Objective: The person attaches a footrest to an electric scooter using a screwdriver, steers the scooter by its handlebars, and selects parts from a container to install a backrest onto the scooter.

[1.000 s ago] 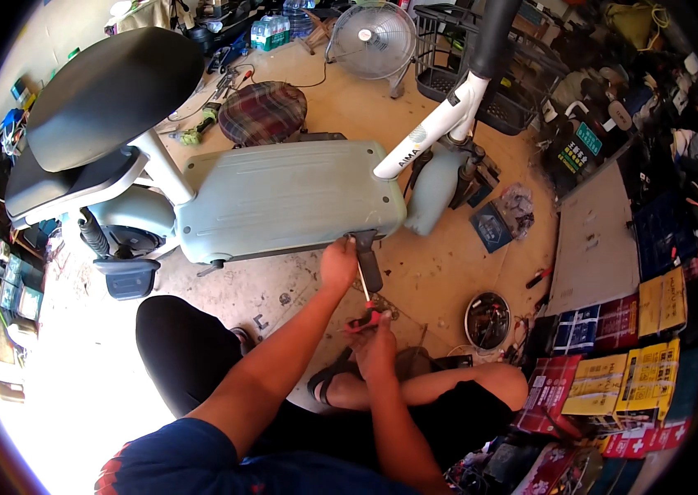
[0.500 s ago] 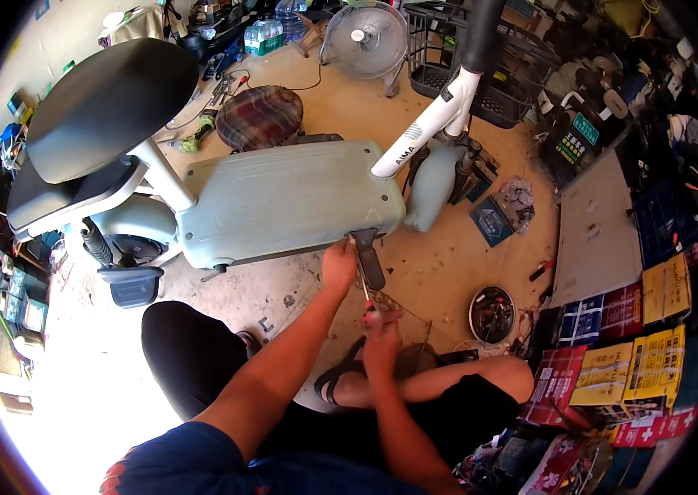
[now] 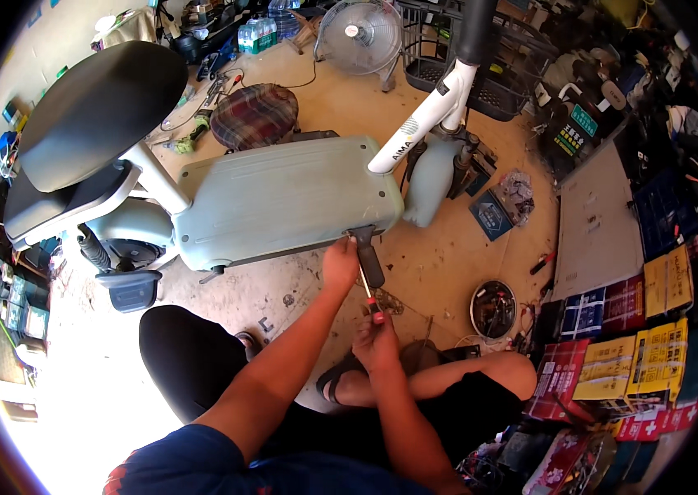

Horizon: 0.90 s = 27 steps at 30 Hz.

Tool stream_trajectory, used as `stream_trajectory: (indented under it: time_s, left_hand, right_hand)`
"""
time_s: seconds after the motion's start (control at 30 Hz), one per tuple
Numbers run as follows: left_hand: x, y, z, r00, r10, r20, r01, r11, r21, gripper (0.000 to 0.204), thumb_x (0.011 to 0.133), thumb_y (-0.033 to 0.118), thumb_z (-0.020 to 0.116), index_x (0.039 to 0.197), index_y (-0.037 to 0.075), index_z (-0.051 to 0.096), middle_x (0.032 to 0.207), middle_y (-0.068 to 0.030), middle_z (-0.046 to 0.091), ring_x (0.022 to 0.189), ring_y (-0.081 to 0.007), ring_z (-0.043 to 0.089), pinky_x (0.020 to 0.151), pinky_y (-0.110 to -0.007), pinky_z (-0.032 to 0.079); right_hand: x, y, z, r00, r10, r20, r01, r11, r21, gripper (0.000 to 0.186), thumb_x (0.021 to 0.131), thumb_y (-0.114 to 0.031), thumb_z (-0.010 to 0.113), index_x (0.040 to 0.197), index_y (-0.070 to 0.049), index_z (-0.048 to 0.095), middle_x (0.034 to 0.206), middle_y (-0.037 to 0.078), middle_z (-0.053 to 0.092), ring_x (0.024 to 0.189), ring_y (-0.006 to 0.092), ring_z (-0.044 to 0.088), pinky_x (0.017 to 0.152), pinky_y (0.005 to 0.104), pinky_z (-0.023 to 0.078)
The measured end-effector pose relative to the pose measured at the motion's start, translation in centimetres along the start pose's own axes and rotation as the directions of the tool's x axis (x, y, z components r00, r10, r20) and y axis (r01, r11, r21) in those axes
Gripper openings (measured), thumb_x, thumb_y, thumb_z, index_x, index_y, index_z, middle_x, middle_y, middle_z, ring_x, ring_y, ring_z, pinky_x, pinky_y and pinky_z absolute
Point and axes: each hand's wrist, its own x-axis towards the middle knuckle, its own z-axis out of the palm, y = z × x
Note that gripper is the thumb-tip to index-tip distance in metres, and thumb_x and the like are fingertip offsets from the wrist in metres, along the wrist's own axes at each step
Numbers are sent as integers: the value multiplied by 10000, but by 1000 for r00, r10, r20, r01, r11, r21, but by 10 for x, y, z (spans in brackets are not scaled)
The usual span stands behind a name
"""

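One red-handled screwdriver [image 3: 374,309] slants just below the frame's centre, its handle held by the right hand [image 3: 375,341], fingers curled round. The left hand [image 3: 340,266] bunches its fingers beside the black footrest [image 3: 370,260]; what they pinch, I cannot tell. The screwdriver looks light, stiff; best gripped by its handle, the slim shaft [image 3: 365,280] probably slippery.

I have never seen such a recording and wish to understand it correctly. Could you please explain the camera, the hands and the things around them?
There is no robot: a wide fisheye camera on a person's head looks down, so straight edges bend. The bare right hand has a red-handled screwdriver in its grip. The left hand is near the screwdriver's far end, at the lower edge of a pale green scooter body. On the floor stand a fan and a round pan.
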Motion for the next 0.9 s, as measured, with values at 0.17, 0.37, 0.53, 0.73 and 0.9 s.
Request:
stream_trajectory:
  time_s: [0.17,0.37,0.53,0.73,0.9]
  left_hand:
    - [4,-11,-6,1000,-15,14,14,999,42,339,1013,296,556,980,-16,683,881,-305,658,893,-527,617,769,-553,477]
    - [2,-5,-2,1000,1,-3,-1,1000,-22,335,1008,291,564,957,-23,670,909,-307,661,902,-528,617,766,-552,477]
    - [4,-9,-7,1000,-16,-7,16,1000,13,320,1000,260,559,947,-40,657,863,-310,651,874,-524,617,753,-536,477]
    - [-3,0,3,999,-16,31,19,995,-93,335,1000,258,551,952,-55,662,816,-295,654,813,-504,631,739,-537,477]
    - [3,-30,7,999,-29,40,28,1000,11,376,1010,290,556,938,-60,672,786,-278,655,749,-458,643,708,-513,484]
  right_hand:
    - [-46,-30,40,978,149,-147,-116,971,209,589,1066,-460,525,1419,10,485,1123,192,694,972,300,733,828,369,617]
    - [-27,-15,30,981,-172,-89,145,958,-249,644,1057,-519,530,1405,17,453,1242,232,658,1101,339,699,886,345,601]
    - [-7,-13,7,949,49,311,-222,805,551,615,1039,-538,557,1303,17,532,1186,184,666,984,282,724,851,379,594]
    - [-42,-12,21,913,-408,-1,312,700,-643,632,1034,-577,536,1304,-7,567,1151,183,706,909,258,722,755,358,600]
    - [-13,-13,12,888,95,451,-362,750,554,624,1038,-589,518,1300,-26,583,1154,162,704,917,241,698,743,343,590]
